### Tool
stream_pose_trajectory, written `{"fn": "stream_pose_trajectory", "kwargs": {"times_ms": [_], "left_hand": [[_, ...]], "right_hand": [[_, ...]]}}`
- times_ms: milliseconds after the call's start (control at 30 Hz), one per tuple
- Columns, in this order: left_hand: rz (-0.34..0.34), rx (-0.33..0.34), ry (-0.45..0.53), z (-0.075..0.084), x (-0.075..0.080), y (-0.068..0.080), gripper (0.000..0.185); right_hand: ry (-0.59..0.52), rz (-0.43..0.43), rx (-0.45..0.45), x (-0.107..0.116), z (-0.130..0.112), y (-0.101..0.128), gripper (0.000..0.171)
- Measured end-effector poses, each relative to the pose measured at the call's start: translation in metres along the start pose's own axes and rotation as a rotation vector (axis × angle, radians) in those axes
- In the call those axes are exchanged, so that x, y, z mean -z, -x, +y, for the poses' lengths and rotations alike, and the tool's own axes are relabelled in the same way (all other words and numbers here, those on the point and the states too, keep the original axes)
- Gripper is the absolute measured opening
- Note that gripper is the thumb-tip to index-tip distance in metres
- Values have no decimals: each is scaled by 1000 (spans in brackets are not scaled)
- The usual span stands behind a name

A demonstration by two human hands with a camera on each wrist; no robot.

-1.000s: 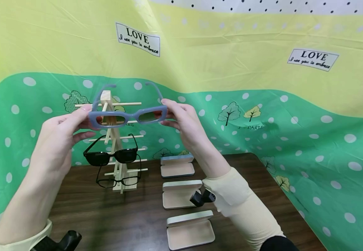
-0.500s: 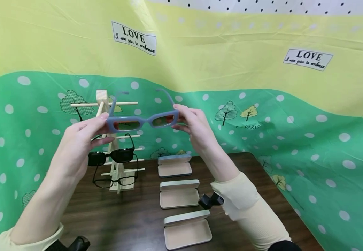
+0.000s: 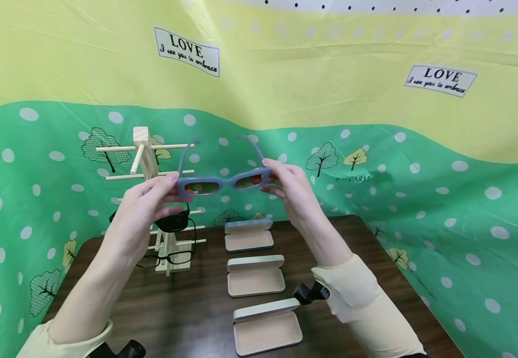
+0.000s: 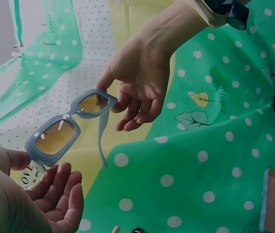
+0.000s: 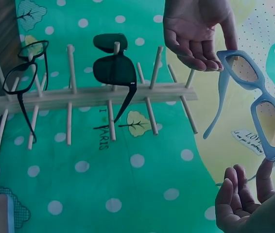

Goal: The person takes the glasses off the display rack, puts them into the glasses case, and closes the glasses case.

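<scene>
Both hands hold a pair of blue-framed sunglasses (image 3: 226, 182) up in the air, temples unfolded and pointing away. The left hand (image 3: 144, 209) pinches the frame's left corner between thumb and fingers; my right hand (image 3: 291, 191) pinches the right corner. Brownish lenses show in the left wrist view, where the sunglasses (image 4: 55, 136) slant between the two hands. Behind the left hand stands a wooden glasses rack (image 3: 140, 134) with pegs on both sides. Black sunglasses (image 3: 173, 222), partly hidden by that hand, hang on it above black-rimmed eyeglasses (image 3: 180, 257).
Three glasses cases lie open in a column on the dark wooden table (image 3: 196, 318): a blue-lidded far case (image 3: 249, 241), a middle case (image 3: 256, 282) and a near case (image 3: 268, 334). A patterned cloth (image 3: 375, 149) hangs behind and beside the table.
The blue sunglasses, held by both hands, have moved right and slightly down, from in front of the rack to beside it. The left hand now covers part of the black sunglasses.
</scene>
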State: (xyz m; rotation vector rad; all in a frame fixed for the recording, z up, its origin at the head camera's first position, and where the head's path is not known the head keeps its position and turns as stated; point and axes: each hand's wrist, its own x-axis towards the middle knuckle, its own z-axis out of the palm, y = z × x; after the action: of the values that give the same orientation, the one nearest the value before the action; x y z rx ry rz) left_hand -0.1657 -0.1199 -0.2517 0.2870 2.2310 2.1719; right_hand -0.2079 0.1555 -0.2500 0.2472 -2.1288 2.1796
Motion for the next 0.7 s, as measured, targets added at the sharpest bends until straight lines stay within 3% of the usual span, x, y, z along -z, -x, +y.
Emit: {"fn": "stream_pose_trajectory", "kwargs": {"times_ms": [333, 700], "left_hand": [[-20, 51, -10, -16, -8, -7, 44], [11, 102, 23, -41, -33, -13, 38]], "right_hand": [[68, 0, -4, 14, 13, 5, 33], [152, 52, -29, 31, 29, 11, 39]]}}
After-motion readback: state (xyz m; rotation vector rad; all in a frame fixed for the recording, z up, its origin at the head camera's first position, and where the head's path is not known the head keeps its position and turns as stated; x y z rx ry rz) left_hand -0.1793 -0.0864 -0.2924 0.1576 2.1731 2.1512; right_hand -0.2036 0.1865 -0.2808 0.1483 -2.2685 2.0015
